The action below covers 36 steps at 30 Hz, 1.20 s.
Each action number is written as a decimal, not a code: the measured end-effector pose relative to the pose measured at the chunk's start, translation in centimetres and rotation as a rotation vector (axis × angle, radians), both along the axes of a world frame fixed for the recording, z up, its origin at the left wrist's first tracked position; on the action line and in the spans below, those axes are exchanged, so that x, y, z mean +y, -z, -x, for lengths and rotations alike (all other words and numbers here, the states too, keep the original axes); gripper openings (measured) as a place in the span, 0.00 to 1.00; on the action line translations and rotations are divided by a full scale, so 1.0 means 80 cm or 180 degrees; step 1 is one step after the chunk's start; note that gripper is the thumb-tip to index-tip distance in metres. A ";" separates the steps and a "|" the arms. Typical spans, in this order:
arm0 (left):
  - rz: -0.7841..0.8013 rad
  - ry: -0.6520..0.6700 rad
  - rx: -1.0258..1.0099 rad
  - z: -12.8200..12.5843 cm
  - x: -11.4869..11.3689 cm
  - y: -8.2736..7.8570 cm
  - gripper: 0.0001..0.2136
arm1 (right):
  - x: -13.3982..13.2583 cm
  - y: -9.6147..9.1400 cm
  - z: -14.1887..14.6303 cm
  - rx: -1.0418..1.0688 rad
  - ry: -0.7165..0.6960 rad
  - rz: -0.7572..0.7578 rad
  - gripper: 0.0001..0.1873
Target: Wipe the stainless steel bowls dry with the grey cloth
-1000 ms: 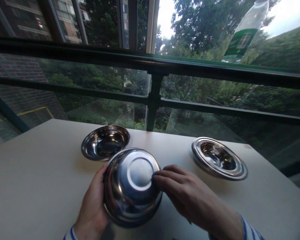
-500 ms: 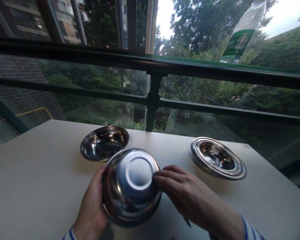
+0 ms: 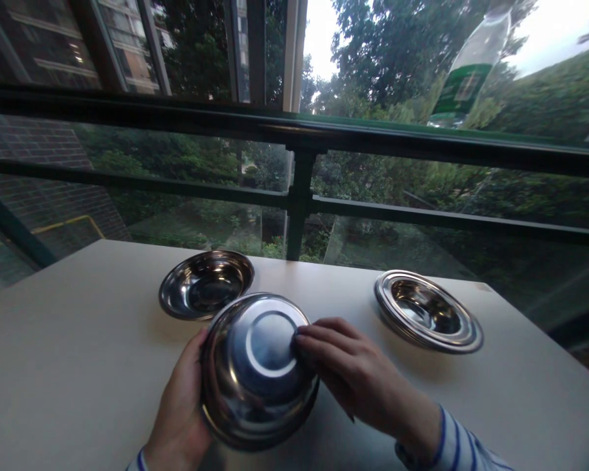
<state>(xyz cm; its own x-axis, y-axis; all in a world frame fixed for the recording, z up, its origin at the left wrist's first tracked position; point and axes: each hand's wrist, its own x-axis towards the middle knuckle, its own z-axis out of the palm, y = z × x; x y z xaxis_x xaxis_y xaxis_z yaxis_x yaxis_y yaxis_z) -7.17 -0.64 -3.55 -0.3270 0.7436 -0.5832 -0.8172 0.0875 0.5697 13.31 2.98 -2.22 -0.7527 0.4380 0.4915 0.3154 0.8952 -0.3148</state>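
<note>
My left hand (image 3: 184, 399) grips a shiny steel bowl (image 3: 255, 386) by its left rim, tilted so its underside with a ringed base faces me. My right hand (image 3: 351, 366) presses bent fingertips on the right part of that base. Something dark shows under its fingers and as a small tip below the palm; its kind is hidden. Just behind the held bowl, another steel bowl (image 3: 209, 288) lies right side up. Farther right sits a stack of steel bowls (image 3: 429, 314), nested with wide rims.
The white table (image 3: 78, 353) ends at a dark green railing (image 3: 299, 196) with glass panels. A clear plastic bottle (image 3: 464, 85) with a green label stands on the top rail. Trees and a brick wall (image 3: 39, 150) show beyond.
My right hand has slid a little left and up over the bowl's base, and more striped sleeve shows. My left hand and the bowl stay nearly still.
</note>
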 end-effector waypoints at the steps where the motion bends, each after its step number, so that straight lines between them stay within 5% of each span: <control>1: 0.0039 0.0026 0.0001 0.000 0.000 0.000 0.09 | 0.003 0.002 -0.001 0.0086 0.0097 0.0026 0.17; 6: -0.0061 0.0171 0.0143 -0.002 -0.001 0.001 0.09 | 0.002 -0.001 -0.002 -0.0063 -0.0234 0.0137 0.16; 13: -0.0126 0.0531 -0.0014 -0.017 -0.009 0.002 0.10 | 0.010 -0.001 -0.005 0.0471 0.0230 -0.0119 0.18; 19: -0.0188 0.0265 0.0176 -0.019 -0.009 -0.003 0.10 | 0.010 -0.013 -0.011 0.0286 0.0159 -0.0156 0.18; 23: -0.0106 0.0738 -0.0170 -0.027 -0.012 -0.004 0.11 | 0.009 -0.016 -0.008 0.0294 0.0139 -0.0297 0.18; 26: -0.0215 0.0333 0.0048 -0.027 -0.012 -0.007 0.11 | 0.010 -0.019 -0.008 0.0177 0.0093 -0.0204 0.17; 32: -0.0140 0.0545 -0.0016 -0.024 -0.011 -0.009 0.11 | 0.011 -0.018 -0.009 0.0257 0.0076 -0.0214 0.18; 36: -0.0218 0.0230 0.0210 -0.024 -0.012 -0.008 0.09 | 0.013 -0.014 -0.008 0.0227 0.0151 -0.0044 0.17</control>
